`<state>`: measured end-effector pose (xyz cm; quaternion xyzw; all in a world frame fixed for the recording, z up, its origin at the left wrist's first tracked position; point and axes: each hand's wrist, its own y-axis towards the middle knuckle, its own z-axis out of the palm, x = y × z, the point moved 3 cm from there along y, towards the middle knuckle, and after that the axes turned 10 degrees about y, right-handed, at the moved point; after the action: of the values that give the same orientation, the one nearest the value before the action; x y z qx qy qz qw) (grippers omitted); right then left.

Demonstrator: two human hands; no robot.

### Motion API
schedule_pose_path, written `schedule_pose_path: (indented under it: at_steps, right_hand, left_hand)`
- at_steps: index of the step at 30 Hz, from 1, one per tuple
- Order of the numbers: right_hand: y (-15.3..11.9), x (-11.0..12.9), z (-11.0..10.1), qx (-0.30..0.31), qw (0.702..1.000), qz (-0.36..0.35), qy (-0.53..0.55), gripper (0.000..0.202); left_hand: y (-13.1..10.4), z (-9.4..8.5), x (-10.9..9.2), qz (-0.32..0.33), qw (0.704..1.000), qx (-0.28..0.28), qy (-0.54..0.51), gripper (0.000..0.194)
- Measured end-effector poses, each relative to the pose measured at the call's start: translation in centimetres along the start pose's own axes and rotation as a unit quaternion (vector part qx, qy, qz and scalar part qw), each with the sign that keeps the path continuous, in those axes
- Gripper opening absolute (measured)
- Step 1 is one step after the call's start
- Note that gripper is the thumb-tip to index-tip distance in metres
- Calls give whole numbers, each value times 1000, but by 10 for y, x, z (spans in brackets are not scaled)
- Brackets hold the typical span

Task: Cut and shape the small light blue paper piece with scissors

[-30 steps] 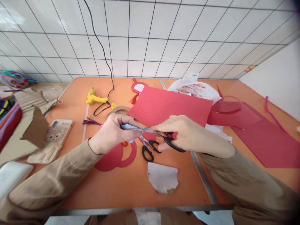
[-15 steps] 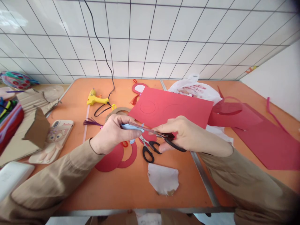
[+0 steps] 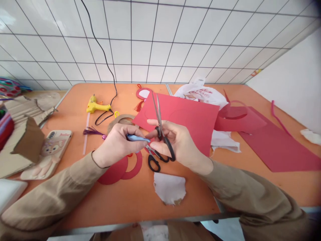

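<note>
Between the thumb and fingers of my left hand [image 3: 120, 142] is a small folded light-blue piece [image 3: 137, 138], its material unclear. My right hand [image 3: 179, 142] has its fingers through the black handles of a pair of scissors [image 3: 158, 112], whose narrow blades point up and away, slightly parted. The right fingertips are close to the blue piece's end; whether they touch it I cannot tell. A second pair of black-handled scissors [image 3: 153, 164] lies on the table below. Beside it are a red disc [image 3: 114, 172] and a red ring [image 3: 135, 169], partly hidden by my left hand.
A large red sheet [image 3: 190, 117] lies behind my hands. To the left are a yellow glue gun [image 3: 96, 106], a phone in a cartoon case [image 3: 47, 152] and torn cardboard [image 3: 27, 134]. A white scrap [image 3: 170, 188] is near the front; a plastic bag [image 3: 203, 93] sits at the back.
The scissors have come away from the blue piece and swung from pointing left to pointing upward. My left hand still pinches the piece. The whole view has shifted slightly.
</note>
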<state>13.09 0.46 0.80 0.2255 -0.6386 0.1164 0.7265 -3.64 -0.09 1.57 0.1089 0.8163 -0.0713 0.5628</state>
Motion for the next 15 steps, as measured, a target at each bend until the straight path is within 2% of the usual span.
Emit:
schedule_pose_path:
  at_steps: [4,8,15]
  right_hand:
    - [-2,0,4,-16,999,-31,4,47]
    - [-2,-1,7,-26,998,-37,-33,40]
    - [-4,-2,6,-30,996,-47,-76,36]
  left_hand:
    - [-1,2,-3,37,997,-12,60,12]
    - [-1,5,-1,56,995,-18,75,12]
    - [-1,9,2,47,994,-4,101,11]
